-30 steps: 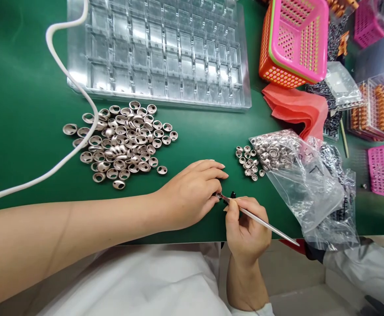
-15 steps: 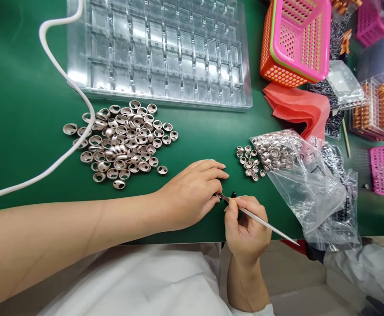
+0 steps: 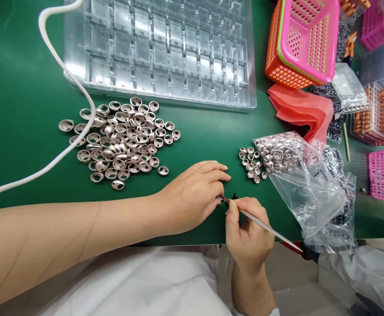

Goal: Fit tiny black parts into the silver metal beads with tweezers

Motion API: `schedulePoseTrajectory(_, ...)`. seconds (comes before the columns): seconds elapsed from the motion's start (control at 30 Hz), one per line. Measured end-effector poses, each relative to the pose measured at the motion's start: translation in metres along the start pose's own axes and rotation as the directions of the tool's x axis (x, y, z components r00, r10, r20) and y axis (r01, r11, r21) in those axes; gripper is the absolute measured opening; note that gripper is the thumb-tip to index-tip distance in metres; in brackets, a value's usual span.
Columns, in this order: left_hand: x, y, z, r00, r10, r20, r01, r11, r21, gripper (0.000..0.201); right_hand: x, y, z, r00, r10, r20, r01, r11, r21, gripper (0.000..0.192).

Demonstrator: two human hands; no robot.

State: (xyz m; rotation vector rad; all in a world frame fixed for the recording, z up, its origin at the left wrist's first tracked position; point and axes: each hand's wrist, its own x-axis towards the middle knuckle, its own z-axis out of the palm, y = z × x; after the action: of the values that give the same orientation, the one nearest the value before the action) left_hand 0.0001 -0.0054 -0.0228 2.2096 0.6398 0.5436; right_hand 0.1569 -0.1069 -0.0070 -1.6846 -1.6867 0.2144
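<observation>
My left hand rests on the green table near its front edge, fingers curled around something small that stays hidden. My right hand grips metal tweezers, whose tips meet the left fingertips. A tiny black part lies beside the tips. A pile of silvery metal cups spreads to the left of the hands. A few smaller metal rings lie to the right, spilling from a clear plastic bag.
A clear compartment tray lies at the back. A white hose curves across the left. Pink and orange baskets, a pink cloth and more bags of parts crowd the right side.
Both hands stay almost still at the same spot, tweezers at the left fingertips. The view has shifted slightly.
</observation>
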Motion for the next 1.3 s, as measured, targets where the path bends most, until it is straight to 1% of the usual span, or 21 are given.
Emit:
schedulePoseTrajectory(0.23, -0.002, 0.000, 0.002, 1.000, 0.008, -0.021, -0.008, 1.000, -0.004, 0.011, 0.004, -0.005, -0.003, 0.998, -0.029, 0.047, 0.033, 0.997, -0.070, 0.026)
schedulePoseTrajectory(0.37, -0.002, -0.001, 0.004, 0.999, 0.009, -0.049, -0.010, 1.000, -0.011, 0.012, 0.005, -0.004, -0.003, 0.994, -0.074, 0.079, 0.081, 0.993, -0.090, 0.026)
schedulePoseTrajectory(0.6, -0.001, -0.001, 0.004, 1.000, 0.001, -0.030, -0.001, 1.000, -0.014, 0.008, 0.005, -0.003, 0.001, 0.979, -0.192, 0.073, 0.202, 0.964, -0.171, 0.023)
schedulePoseTrajectory(0.7, 0.000, -0.001, 0.003, 1.000, -0.007, -0.008, 0.007, 1.000, -0.020, 0.006, 0.006, -0.002, 0.002, 0.977, -0.205, 0.065, 0.214, 0.959, -0.185, 0.022)
schedulePoseTrajectory(0.77, 0.001, -0.002, 0.002, 1.000, -0.015, 0.005, 0.015, 1.000, -0.022, 0.005, 0.006, 0.000, 0.002, 0.983, -0.175, 0.062, 0.183, 0.969, -0.163, 0.021)
schedulePoseTrajectory(0.83, 0.002, -0.002, 0.001, 0.999, -0.027, 0.021, 0.027, 0.999, -0.026, 0.004, 0.005, 0.002, 0.002, 0.993, -0.113, 0.046, 0.118, 0.986, -0.114, 0.020)
schedulePoseTrajectory(0.97, 0.002, -0.001, -0.001, 0.998, -0.047, 0.044, 0.048, 0.998, -0.031, 0.004, -0.005, 0.009, 0.003, 0.998, 0.054, -0.019, -0.053, 0.996, 0.067, 0.019)
schedulePoseTrajectory(1.03, 0.002, -0.001, -0.002, 0.998, -0.051, 0.047, 0.053, 0.998, -0.031, 0.004, -0.011, 0.011, 0.005, 0.990, 0.115, -0.080, -0.102, 0.982, 0.157, 0.019)
schedulePoseTrajectory(1.13, 0.003, 0.000, -0.002, 0.997, -0.054, 0.047, 0.055, 0.998, -0.033, 0.005, -0.016, 0.012, 0.006, 0.982, 0.132, -0.135, -0.104, 0.975, 0.194, 0.019)
schedulePoseTrajectory(1.3, 0.002, 0.000, -0.001, 0.998, -0.049, 0.039, 0.050, 0.998, -0.034, 0.004, -0.015, 0.012, 0.008, 0.989, 0.093, -0.117, -0.075, 0.985, 0.155, 0.021)
